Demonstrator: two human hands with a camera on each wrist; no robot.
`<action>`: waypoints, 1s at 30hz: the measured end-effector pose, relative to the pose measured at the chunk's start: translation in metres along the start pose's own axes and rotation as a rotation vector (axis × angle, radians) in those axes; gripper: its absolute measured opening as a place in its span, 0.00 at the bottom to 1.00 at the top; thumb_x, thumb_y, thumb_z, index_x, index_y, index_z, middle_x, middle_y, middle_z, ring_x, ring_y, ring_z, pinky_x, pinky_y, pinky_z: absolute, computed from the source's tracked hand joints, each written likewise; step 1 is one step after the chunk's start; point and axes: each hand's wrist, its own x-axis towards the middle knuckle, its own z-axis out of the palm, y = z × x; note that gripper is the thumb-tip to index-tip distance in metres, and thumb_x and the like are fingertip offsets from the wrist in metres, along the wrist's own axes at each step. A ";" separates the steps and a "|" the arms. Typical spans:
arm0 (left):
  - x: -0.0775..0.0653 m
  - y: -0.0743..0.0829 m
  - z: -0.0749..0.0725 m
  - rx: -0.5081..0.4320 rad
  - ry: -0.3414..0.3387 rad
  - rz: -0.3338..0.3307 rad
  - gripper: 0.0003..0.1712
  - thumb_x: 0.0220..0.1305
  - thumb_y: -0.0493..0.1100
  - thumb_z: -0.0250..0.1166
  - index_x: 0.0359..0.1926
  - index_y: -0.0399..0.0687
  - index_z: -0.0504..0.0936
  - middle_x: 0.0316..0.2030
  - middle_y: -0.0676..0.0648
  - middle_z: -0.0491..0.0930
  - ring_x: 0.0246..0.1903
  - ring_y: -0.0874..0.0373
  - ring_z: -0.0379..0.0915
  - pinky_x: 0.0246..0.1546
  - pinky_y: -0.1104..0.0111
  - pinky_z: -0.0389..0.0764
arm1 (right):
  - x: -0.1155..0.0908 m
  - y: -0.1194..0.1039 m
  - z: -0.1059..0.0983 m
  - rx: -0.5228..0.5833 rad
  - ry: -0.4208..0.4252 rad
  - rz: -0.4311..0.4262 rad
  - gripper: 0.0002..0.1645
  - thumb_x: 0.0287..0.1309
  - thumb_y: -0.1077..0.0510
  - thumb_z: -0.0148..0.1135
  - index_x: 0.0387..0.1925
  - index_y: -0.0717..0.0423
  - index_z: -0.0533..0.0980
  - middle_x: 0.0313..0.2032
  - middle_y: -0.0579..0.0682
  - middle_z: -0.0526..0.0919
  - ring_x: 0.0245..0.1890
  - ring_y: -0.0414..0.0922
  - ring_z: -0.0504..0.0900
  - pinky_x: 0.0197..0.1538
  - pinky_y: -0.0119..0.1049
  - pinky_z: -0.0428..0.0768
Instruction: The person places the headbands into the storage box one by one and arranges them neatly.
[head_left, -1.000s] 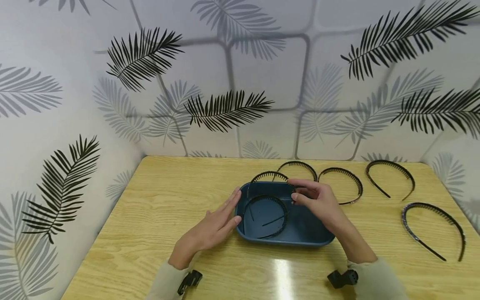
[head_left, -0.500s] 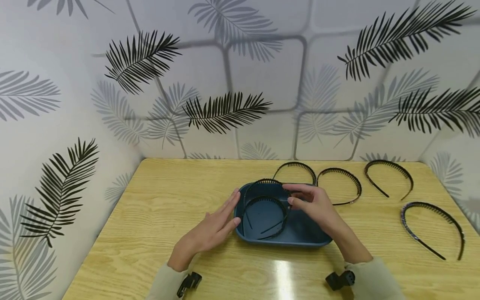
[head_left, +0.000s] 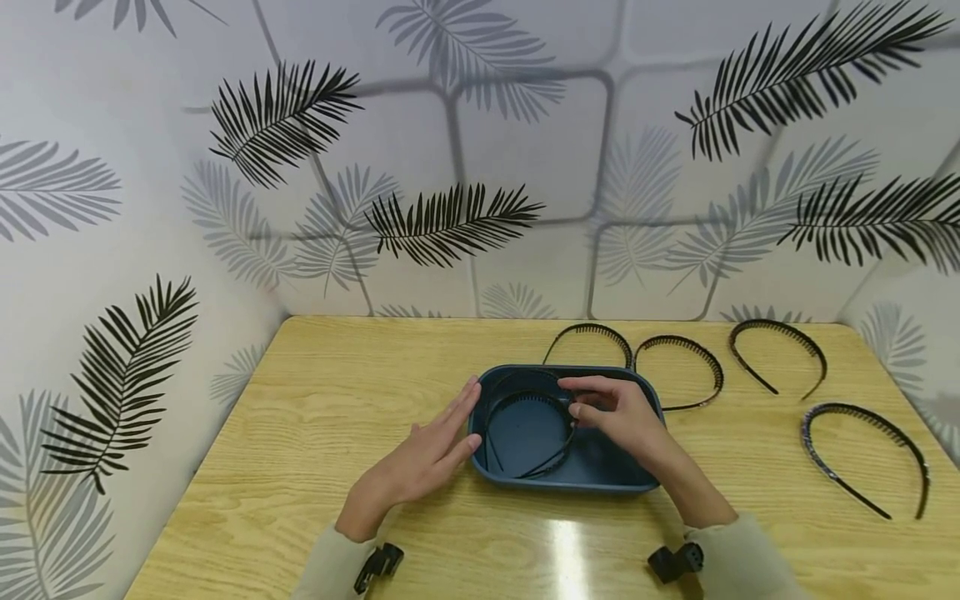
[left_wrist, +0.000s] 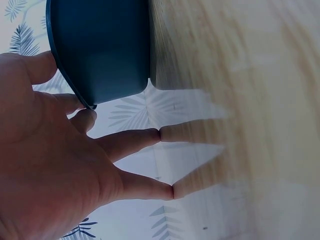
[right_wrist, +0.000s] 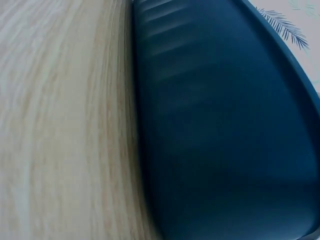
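Note:
A dark blue plastic bin (head_left: 566,485) stands on the wooden table. My right hand (head_left: 628,421) reaches into it, thumb and fingers pinching the right side of a thin black toothed headband (head_left: 534,371). That headband is now low inside the bin and overlaps another black headband (head_left: 531,395) lying there. With fingers extended, my left hand (head_left: 420,467) rests against the bin's left end. In the left wrist view, some of its fingers touch the bin's rim, and two fingertips (left_wrist: 159,135) reach the glossy tabletop. Only the bin's outer wall (right_wrist: 215,125) fills the right wrist view; that hand is hidden there.
Behind the bin lies a black headband (head_left: 597,327), and beside it another headband (head_left: 682,339). Farther right are a third black headband (head_left: 780,323) and one with a patterned band (head_left: 810,442). A leaf-patterned wall (head_left: 427,283) borders the table's back edge.
My right hand has moved slightly left and lowered the headband from above the rim down into the bin. My left hand stays at the bin's left end.

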 end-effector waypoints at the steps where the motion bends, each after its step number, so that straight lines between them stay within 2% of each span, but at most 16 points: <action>1: 0.000 0.000 0.000 0.000 -0.001 0.000 0.40 0.84 0.57 0.43 0.83 0.57 0.35 0.82 0.55 0.32 0.79 0.49 0.40 0.58 0.19 0.46 | 0.000 0.000 0.001 0.001 -0.001 -0.001 0.23 0.66 0.71 0.64 0.62 0.68 0.78 0.58 0.70 0.79 0.48 0.62 0.85 0.46 0.39 0.85; 10: 0.000 0.000 -0.001 0.005 -0.002 0.003 0.40 0.83 0.58 0.43 0.83 0.58 0.35 0.82 0.55 0.32 0.78 0.47 0.42 0.58 0.19 0.46 | -0.001 0.001 0.001 -0.006 -0.015 0.000 0.23 0.65 0.72 0.64 0.62 0.70 0.77 0.56 0.71 0.79 0.46 0.60 0.86 0.45 0.41 0.86; 17: -0.001 0.000 -0.001 0.001 0.004 0.008 0.40 0.83 0.58 0.43 0.84 0.58 0.35 0.82 0.55 0.32 0.79 0.48 0.41 0.58 0.19 0.46 | -0.001 0.003 0.002 -0.030 -0.014 0.006 0.23 0.65 0.72 0.64 0.61 0.70 0.78 0.53 0.70 0.80 0.40 0.55 0.88 0.44 0.42 0.86; 30: -0.001 0.001 -0.001 0.005 0.010 0.003 0.40 0.83 0.58 0.43 0.84 0.57 0.36 0.82 0.54 0.32 0.78 0.48 0.42 0.57 0.18 0.46 | -0.001 0.001 0.003 -0.016 -0.021 0.038 0.23 0.65 0.73 0.64 0.61 0.72 0.77 0.56 0.72 0.80 0.41 0.59 0.88 0.44 0.40 0.86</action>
